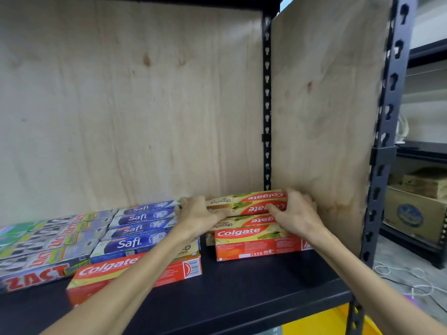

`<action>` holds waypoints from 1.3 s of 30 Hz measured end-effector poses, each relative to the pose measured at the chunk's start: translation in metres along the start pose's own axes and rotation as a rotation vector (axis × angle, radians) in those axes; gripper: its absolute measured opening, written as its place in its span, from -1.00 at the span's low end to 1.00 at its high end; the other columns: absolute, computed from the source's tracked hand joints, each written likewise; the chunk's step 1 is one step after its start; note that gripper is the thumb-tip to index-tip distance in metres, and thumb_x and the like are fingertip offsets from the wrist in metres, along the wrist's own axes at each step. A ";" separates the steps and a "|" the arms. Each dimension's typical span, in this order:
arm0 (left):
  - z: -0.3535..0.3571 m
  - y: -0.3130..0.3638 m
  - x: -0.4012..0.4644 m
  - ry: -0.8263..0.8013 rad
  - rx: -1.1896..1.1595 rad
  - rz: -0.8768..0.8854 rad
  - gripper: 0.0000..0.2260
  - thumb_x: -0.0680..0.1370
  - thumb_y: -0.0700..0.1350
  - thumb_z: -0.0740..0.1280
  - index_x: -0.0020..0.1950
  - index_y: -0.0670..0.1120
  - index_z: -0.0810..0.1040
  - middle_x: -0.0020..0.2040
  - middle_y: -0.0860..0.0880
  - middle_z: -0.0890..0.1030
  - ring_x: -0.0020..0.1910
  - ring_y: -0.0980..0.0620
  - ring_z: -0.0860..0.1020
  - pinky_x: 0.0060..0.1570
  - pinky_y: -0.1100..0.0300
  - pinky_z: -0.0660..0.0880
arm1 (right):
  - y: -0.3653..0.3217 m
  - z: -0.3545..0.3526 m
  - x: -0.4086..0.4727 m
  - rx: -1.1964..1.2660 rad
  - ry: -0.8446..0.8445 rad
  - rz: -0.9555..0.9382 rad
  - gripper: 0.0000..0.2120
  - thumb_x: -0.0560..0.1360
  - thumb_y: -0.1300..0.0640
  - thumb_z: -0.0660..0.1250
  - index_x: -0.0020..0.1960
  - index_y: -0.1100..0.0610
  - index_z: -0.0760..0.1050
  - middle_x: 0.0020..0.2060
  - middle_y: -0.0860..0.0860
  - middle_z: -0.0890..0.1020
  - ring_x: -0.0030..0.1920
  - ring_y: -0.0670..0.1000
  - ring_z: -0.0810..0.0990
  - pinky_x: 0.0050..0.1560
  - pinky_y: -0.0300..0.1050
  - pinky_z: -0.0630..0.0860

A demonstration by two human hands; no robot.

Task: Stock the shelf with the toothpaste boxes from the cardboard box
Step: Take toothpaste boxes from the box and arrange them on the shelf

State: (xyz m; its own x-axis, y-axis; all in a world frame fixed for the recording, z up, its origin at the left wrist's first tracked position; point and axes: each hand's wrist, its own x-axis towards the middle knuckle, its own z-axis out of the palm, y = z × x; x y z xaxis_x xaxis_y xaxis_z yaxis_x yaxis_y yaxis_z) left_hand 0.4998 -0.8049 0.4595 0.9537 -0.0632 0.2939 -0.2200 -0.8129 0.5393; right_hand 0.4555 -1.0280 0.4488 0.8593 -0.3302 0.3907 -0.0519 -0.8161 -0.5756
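Toothpaste boxes in red and yellow sit stacked at the back right corner of the black shelf, the top ones lying with their print upside down to the camera. Both hands are on this upper layer: the left hand wraps over the left end of the top boxes, fingers curled round the end and thumb laid across the top face, while the right hand presses on the right end, next to the plywood side panel. Neither hand is spread flat; each grips or pushes an end of the stack.

Such cartons look light and fairly stiff along their length, yet thin card would likely dent if squeezed in the middle. Holding them by the short ends, as here, seems the safest grip, and the glossy print may let one slide over another, so squaring them up probably needs light, even pressure.

Just in front lies a lower red box of the same brand. Another red box lies further left near the shelf's front edge, partly under the left forearm. Beyond it run a row of blue boxes and a row of grey and red boxes. The cardboard box named in the task cannot be identified with certainty.
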 end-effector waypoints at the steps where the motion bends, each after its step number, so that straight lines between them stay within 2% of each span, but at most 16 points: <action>1: -0.003 0.001 -0.002 0.036 -0.040 0.020 -0.43 0.44 0.30 0.43 0.39 0.12 0.49 0.15 -0.06 0.47 0.44 -0.17 0.21 0.34 -0.06 0.24 | 0.000 0.000 0.001 0.063 0.027 0.001 -0.54 0.52 -0.14 0.40 0.31 0.08 0.47 0.20 0.05 0.61 0.30 0.15 0.48 0.34 0.17 0.42; 3: -0.009 -0.002 -0.004 0.139 -0.093 0.054 -0.48 0.49 0.22 0.43 0.41 0.10 0.48 0.08 0.00 0.47 0.40 -0.14 0.21 0.33 -0.05 0.24 | -0.005 0.003 -0.003 0.196 0.073 0.000 -0.52 0.50 -0.11 0.43 0.34 0.08 0.48 0.19 0.02 0.62 0.27 0.12 0.53 0.27 0.18 0.52; 5: -0.019 -0.012 -0.004 0.249 -0.100 0.083 -0.50 0.51 0.19 0.42 0.41 0.07 0.49 0.16 -0.05 0.57 0.37 -0.12 0.25 0.31 -0.06 0.24 | -0.012 0.007 -0.011 0.272 0.110 -0.011 -0.46 0.49 -0.10 0.46 0.38 0.09 0.46 0.21 0.02 0.61 0.25 0.08 0.56 0.22 0.15 0.56; 7: -0.032 -0.028 -0.003 0.302 -0.062 0.096 -0.48 0.49 0.21 0.43 0.40 0.05 0.50 0.19 -0.06 0.62 0.35 -0.13 0.30 0.30 -0.05 0.23 | -0.023 0.008 -0.021 0.323 0.096 -0.024 -0.40 0.48 -0.09 0.47 0.43 0.12 0.43 0.22 0.03 0.61 0.18 0.02 0.60 0.15 -0.01 0.59; 10: -0.063 -0.056 -0.010 0.298 -0.007 0.089 -0.46 0.47 0.22 0.44 0.39 0.02 0.53 0.17 -0.04 0.65 0.35 -0.15 0.36 0.27 -0.01 0.21 | -0.043 0.007 -0.034 0.353 -0.007 -0.064 -0.38 0.44 -0.11 0.50 0.40 0.15 0.48 0.05 -0.02 0.65 -0.10 -0.15 0.57 -0.19 -0.36 0.45; 14: -0.100 -0.107 -0.024 0.261 -0.024 0.029 -0.52 0.43 0.25 0.47 0.29 0.11 0.59 0.04 0.04 0.69 0.25 -0.07 0.51 0.27 -0.03 0.36 | -0.079 0.015 -0.051 0.324 -0.101 -0.136 -0.35 0.34 -0.24 0.53 0.29 0.11 0.57 -0.06 -0.11 0.61 -0.12 -0.20 0.55 -0.24 -0.41 0.38; 16: -0.112 -0.132 -0.027 0.214 -0.049 -0.011 -0.52 0.41 0.26 0.47 0.29 0.15 0.58 0.06 0.06 0.68 0.23 -0.03 0.55 0.27 -0.04 0.44 | -0.093 0.025 -0.059 0.319 -0.124 -0.161 -0.36 0.29 -0.29 0.54 0.22 0.10 0.60 -0.03 -0.09 0.65 -0.07 -0.15 0.59 -0.22 -0.39 0.43; 20: -0.132 -0.171 -0.026 0.132 -0.025 -0.050 -0.54 0.45 0.16 0.50 0.32 0.10 0.57 0.20 0.06 0.66 0.26 0.01 0.55 0.33 -0.11 0.40 | -0.125 0.050 -0.083 0.324 -0.187 -0.163 -0.35 0.19 -0.37 0.55 0.09 0.03 0.54 -0.04 -0.09 0.68 -0.10 -0.16 0.63 -0.15 -0.19 0.58; 23: -0.132 -0.181 -0.024 0.094 0.041 -0.079 -0.57 0.50 0.17 0.44 0.32 0.05 0.56 0.26 0.03 0.63 0.30 -0.05 0.53 0.34 -0.16 0.37 | -0.144 0.069 -0.102 0.283 -0.084 -0.171 -0.33 0.17 -0.47 0.50 0.05 -0.01 0.52 -0.11 -0.13 0.67 -0.14 -0.14 0.64 -0.05 -0.03 0.63; 26: -0.125 -0.172 -0.040 0.250 0.178 -0.103 -0.53 0.49 0.27 0.38 0.27 0.01 0.54 0.21 -0.05 0.63 0.28 -0.13 0.50 0.29 -0.14 0.39 | -0.156 0.083 -0.115 0.239 0.030 -0.166 -0.22 0.12 -0.59 0.38 0.06 -0.02 0.50 -0.10 -0.12 0.66 -0.08 -0.10 0.62 0.08 0.07 0.57; 28: -0.118 -0.161 -0.058 0.318 0.224 -0.070 -0.59 0.48 0.34 0.31 0.16 0.09 0.57 0.17 0.00 0.62 0.27 -0.11 0.48 0.24 -0.11 0.39 | -0.163 0.089 -0.121 0.219 0.057 -0.160 -0.18 0.10 -0.64 0.33 0.07 -0.03 0.47 -0.07 -0.10 0.67 -0.06 -0.07 0.63 0.11 0.08 0.56; 30: -0.111 -0.156 -0.073 0.269 0.134 -0.016 -0.58 0.45 0.42 0.23 0.05 0.16 0.60 0.12 0.13 0.63 0.24 -0.02 0.50 0.25 -0.10 0.40 | -0.169 0.093 -0.125 0.216 0.057 -0.162 -0.13 0.08 -0.67 0.28 0.08 -0.02 0.46 -0.06 -0.09 0.66 -0.04 -0.04 0.63 0.11 0.09 0.56; 32: -0.106 -0.154 -0.084 0.171 -0.052 0.020 -0.47 0.42 0.48 0.14 0.09 0.16 0.63 0.08 0.22 0.65 0.21 0.07 0.55 0.30 -0.12 0.41 | -0.173 0.094 -0.128 0.211 0.043 -0.186 -0.09 0.06 -0.70 0.21 0.10 -0.02 0.50 -0.08 -0.10 0.65 -0.02 -0.02 0.61 0.12 0.10 0.53; 34: -0.107 -0.150 -0.093 0.120 -0.158 0.051 -0.41 0.44 0.50 0.09 0.13 0.14 0.62 0.09 0.22 0.65 0.21 0.12 0.54 0.35 -0.13 0.37 | -0.175 0.093 -0.133 0.212 0.000 -0.240 -0.18 0.12 -0.66 0.25 0.06 -0.05 0.58 -0.14 -0.16 0.62 -0.01 -0.02 0.58 0.12 0.10 0.48; 36: -0.113 -0.144 -0.100 0.091 -0.155 0.078 -0.42 0.44 0.54 0.06 0.10 0.19 0.62 0.13 0.21 0.64 0.27 0.10 0.50 0.40 -0.15 0.29 | -0.176 0.090 -0.140 0.306 -0.089 -0.302 -0.39 0.20 -0.54 0.39 -0.05 -0.07 0.64 -0.24 -0.17 0.66 -0.09 -0.11 0.61 0.06 0.03 0.51; 39: -0.119 -0.146 -0.103 0.016 -0.078 0.078 -0.40 0.32 0.62 0.09 0.12 0.31 0.58 0.16 0.19 0.61 0.33 0.07 0.36 0.42 -0.16 0.21 | -0.179 0.086 -0.148 0.471 -0.288 -0.394 -0.72 0.36 -0.18 0.55 -0.04 -0.05 0.68 -0.24 -0.12 0.70 -0.18 -0.16 0.66 -0.08 -0.13 0.59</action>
State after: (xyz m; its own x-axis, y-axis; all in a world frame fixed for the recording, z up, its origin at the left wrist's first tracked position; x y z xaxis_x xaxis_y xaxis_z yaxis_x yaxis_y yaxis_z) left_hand 0.4090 -0.6106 0.4443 0.9299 -0.1145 0.3496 -0.3091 -0.7585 0.5737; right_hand 0.3815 -0.7922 0.4322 0.8732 0.1426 0.4661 0.4643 -0.5341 -0.7065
